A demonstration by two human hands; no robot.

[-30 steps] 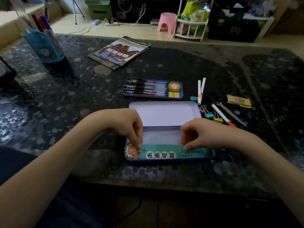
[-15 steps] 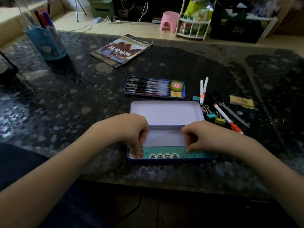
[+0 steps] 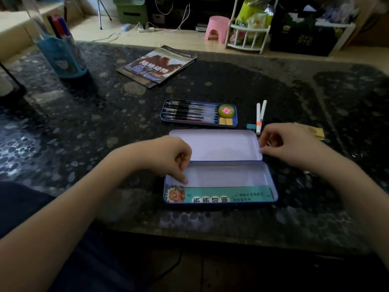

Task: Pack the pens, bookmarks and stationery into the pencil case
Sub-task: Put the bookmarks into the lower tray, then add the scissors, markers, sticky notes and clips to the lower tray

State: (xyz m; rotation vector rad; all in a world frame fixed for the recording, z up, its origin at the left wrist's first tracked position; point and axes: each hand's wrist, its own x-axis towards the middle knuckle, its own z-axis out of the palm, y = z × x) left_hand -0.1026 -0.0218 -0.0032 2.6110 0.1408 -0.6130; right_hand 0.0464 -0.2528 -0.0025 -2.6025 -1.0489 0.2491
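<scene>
Hands: left hand loosely curled over the open pencil case, holding nothing; right hand, nearer, curled among loose pens at 2 o'clock, grip unclear; bookmark lengthwise inside.

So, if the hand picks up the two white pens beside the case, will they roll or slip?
The two white pens look round and slim, so they probably roll if nudged on the smooth table. They seem light and stiff, likely easy to pinch.
</scene>
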